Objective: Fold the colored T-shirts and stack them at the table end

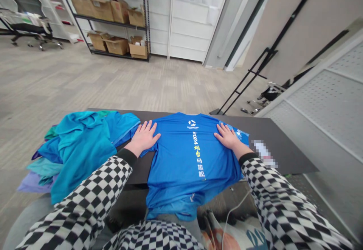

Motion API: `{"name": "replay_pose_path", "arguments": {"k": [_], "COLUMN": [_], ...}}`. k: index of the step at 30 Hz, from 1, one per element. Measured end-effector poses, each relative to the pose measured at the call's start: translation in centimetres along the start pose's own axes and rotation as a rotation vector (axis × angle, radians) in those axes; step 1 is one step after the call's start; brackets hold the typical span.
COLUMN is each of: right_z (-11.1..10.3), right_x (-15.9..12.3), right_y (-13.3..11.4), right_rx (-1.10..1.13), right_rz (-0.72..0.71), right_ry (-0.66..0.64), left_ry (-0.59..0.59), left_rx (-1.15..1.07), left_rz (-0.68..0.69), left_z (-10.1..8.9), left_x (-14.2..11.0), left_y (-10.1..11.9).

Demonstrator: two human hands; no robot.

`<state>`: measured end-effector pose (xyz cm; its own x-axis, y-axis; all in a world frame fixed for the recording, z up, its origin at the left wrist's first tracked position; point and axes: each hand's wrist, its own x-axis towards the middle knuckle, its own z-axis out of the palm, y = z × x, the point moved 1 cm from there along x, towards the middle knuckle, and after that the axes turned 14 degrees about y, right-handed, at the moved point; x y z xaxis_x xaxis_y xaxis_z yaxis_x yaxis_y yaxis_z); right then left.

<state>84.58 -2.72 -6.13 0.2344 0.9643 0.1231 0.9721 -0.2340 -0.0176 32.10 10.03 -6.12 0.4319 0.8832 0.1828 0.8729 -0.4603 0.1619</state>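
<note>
A bright blue T-shirt (187,159) with white and yellow print down its middle lies spread flat on a dark table (278,144), its lower hem hanging over the near edge. My left hand (144,137) lies flat with fingers spread on the shirt's left sleeve. On the right shoulder and sleeve, my right hand (227,135) rests flat too, fingers apart. Neither hand holds anything. Both arms wear black-and-white checked sleeves.
A heap of teal, blue and purple garments (76,148) sits on the table's left end. Beyond the table is carpeted floor, a metal shelf with cardboard boxes (116,19), an office chair (27,19) far left, and a partition wall (326,106) on the right.
</note>
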Motion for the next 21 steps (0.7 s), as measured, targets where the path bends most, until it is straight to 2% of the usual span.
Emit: {"name": "replay_pose_path", "arguments": {"k": [4, 7, 10, 13, 15, 18, 21], "right_z": [-0.3, -1.3, -3.4, -5.7, -6.4, -5.9, -4.3], "right_x": [1.0, 1.5, 0.4, -3.8, -8.1, -15.0, -19.7], "right_y": [-0.4, -0.9, -0.9, -0.1, 0.7, 1.5, 1.5], "right_rx": [0.028, 0.063, 0.148, 0.214, 0.231, 0.286, 0.323], "right_rz": [0.012, 0.035, 0.073, 0.108, 0.150, 0.173, 0.108], "right_ry": [-0.005, 0.006, 0.156, 0.355, 0.419, 0.399, 0.247], "left_ry": [0.037, 0.132, 0.298, 0.434, 0.452, 0.325, 0.171], "left_rx": [-0.009, -0.036, -0.087, -0.176, -0.262, -0.361, -0.305], "left_rz": [0.022, 0.054, 0.090, 0.118, 0.143, 0.290, 0.395], "left_z": [0.1, -0.3, -1.8, -3.9, -4.7, -4.3, -2.6], "left_x": [1.1, 0.9, -0.2, -3.3, -6.7, -12.5, -16.6], "left_y": [0.3, 0.5, 0.9, 1.5, 2.0, 2.9, 4.1]}}
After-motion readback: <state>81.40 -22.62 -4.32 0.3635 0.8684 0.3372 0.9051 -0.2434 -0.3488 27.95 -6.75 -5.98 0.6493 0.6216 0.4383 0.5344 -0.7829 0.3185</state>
